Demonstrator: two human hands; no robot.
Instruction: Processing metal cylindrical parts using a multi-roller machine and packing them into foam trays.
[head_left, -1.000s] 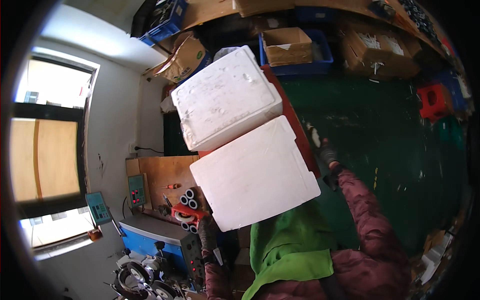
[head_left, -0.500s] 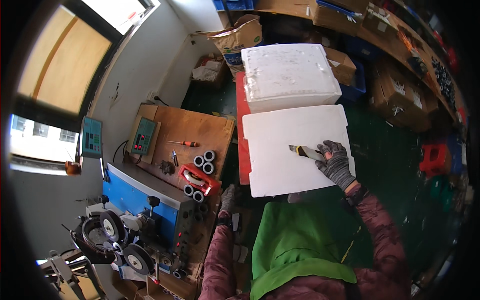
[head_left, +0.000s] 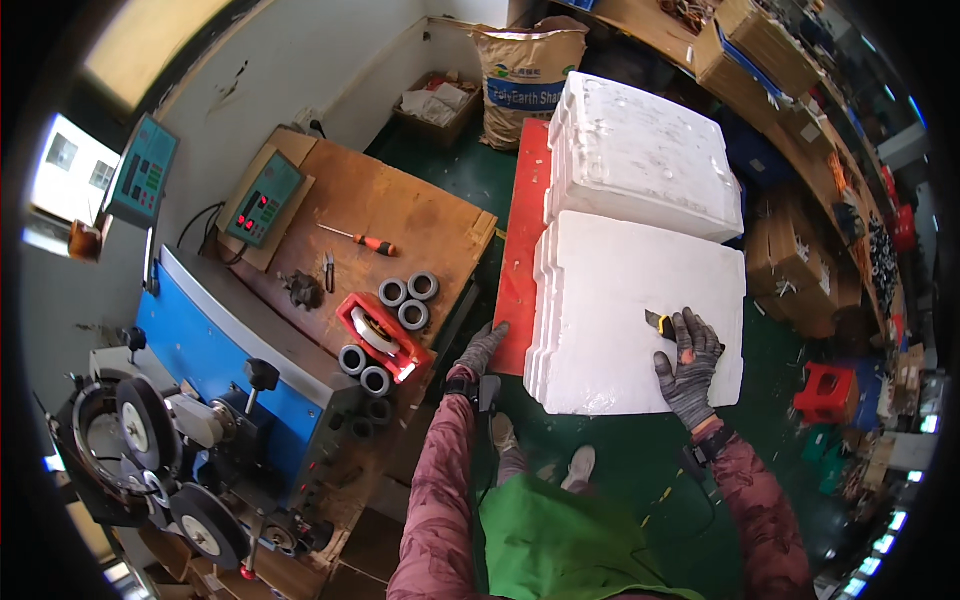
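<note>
My right hand (head_left: 690, 370), in a grey knit glove, lies with its fingers stretched and thumb spread on a white foam box (head_left: 620, 320). Under its fingers is a utility knife (head_left: 660, 324) with a yellow-and-black body; the rest of its handle is hidden by the hand. My left hand (head_left: 482, 350), also gloved, is at the near left corner of a red board (head_left: 522, 270) beneath the boxes. Its fingers are extended and appear to touch the corner. A second white foam box (head_left: 650, 150) stands directly behind the first.
At left, a wooden bench (head_left: 400, 215) carries a screwdriver (head_left: 360, 240), pliers (head_left: 329, 272), a red tape dispenser (head_left: 385, 335) and several grey rings (head_left: 413, 315). A blue machine (head_left: 240, 370) with black wheels stands nearer. Behind are a paper sack (head_left: 525, 85) and cartons (head_left: 795, 250); a red stool (head_left: 828, 392) is at right.
My view has shifted closer to the boxes. My left hand has come up to the red board's corner. My right hand has flattened over the knife, hiding more of its handle.
</note>
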